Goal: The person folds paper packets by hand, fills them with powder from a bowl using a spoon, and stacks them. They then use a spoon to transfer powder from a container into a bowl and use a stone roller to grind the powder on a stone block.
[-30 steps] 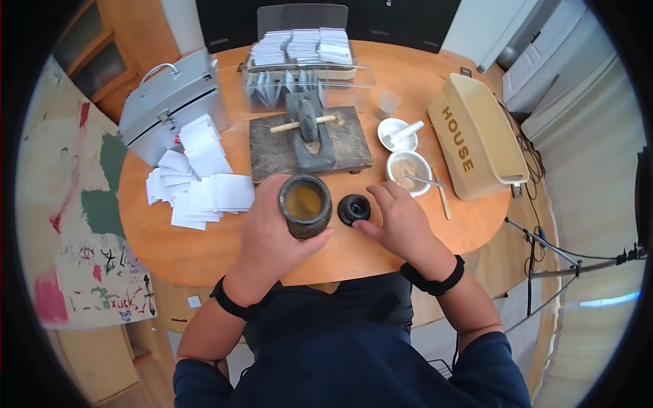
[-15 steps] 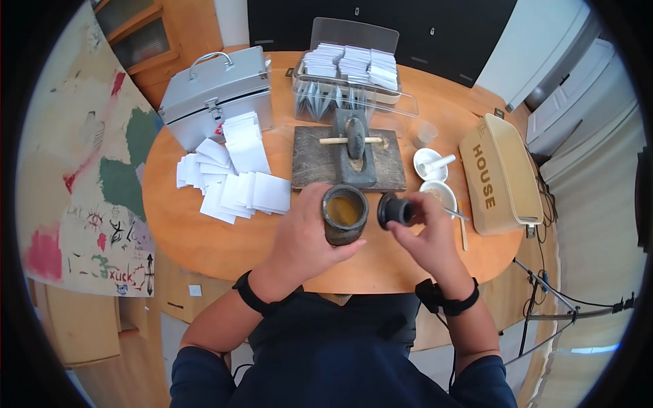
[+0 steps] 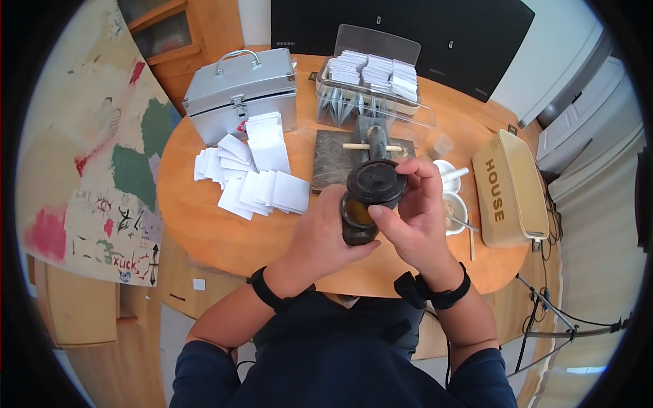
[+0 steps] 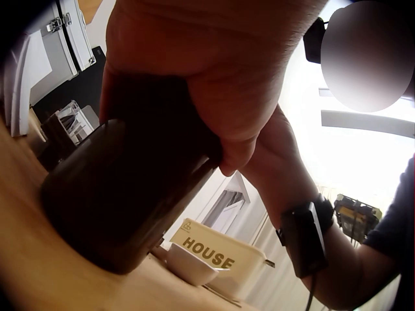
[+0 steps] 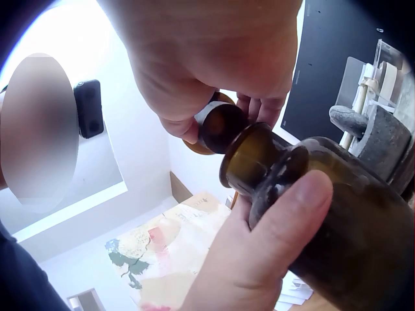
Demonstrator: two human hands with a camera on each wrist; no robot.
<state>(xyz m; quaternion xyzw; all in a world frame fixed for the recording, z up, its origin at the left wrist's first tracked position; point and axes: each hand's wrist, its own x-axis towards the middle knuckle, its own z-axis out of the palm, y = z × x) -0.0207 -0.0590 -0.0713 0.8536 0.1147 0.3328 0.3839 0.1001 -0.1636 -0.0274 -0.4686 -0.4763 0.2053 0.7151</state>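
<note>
My left hand (image 3: 316,234) grips a dark brown glass jar (image 5: 350,214) around its body, thumb along its shoulder in the right wrist view. The jar's flared mouth is uncovered, and a yellowish inside shows in the head view. In my right hand (image 3: 423,221), fingers and thumb pinch a matching dark glass stopper (image 3: 374,180) by its rim. It is held tilted just over the jar's mouth, its hollow plug facing the opening in the right wrist view. From the left wrist, the jar (image 4: 117,188) hangs close over the wooden table, and the stopper is hidden.
Folded white papers (image 3: 289,191) lie left, by a silver metal case (image 3: 238,88). Behind the hands, a stone tool with a wooden crossbar (image 3: 357,146) sits on a dark board (image 3: 328,160). White bowls (image 3: 454,221) and a cream HOUSE tin (image 3: 510,187) are right.
My right hand lifted the stopper from the table beside the jar, turned it over and brought it left over the jar's mouth. My left hand kept hold of the jar; the head view shifted.
</note>
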